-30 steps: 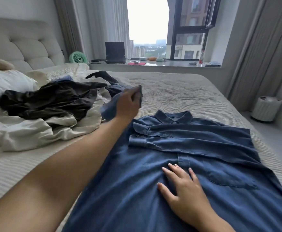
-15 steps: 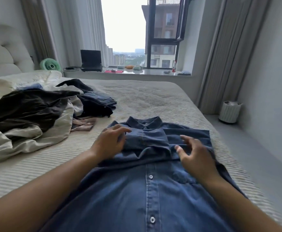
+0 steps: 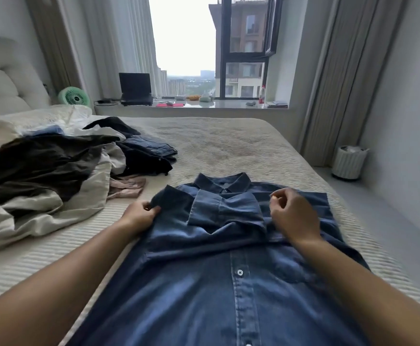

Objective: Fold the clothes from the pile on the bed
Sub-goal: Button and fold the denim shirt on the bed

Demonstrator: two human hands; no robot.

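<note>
- On the bed (image 3: 241, 146), in the head view, a blue denim shirt (image 3: 204, 283) is being laid out flat, buttons up, collar pointing toward the window, with both sleeves already brought across the chest.
- Its left shoulder edge is being pinched by the left hand (image 3: 140, 216), the grip closed on a raised fold of denim; that fold is being lifted slightly off the bed.
- Above the right chest, the right hand (image 3: 292, 216) is being held with fingers loosely curled; nothing is seen inside that grip, though whether the knuckles are touching cloth cannot be told.
- For the step in hand, judged to be folding the left side inward, the pinched edge is best being carried in a straight line parallel to the button placket, so the fold is being kept even from shoulder to hem.
- The crossed sleeves are probably being disturbed easily; they are best being pressed flat by the right hand while the side is being turned over.
- To the left, just beside the shirt, the pile of unfolded clothes (image 3: 49, 171) is lying untouched.
</note>
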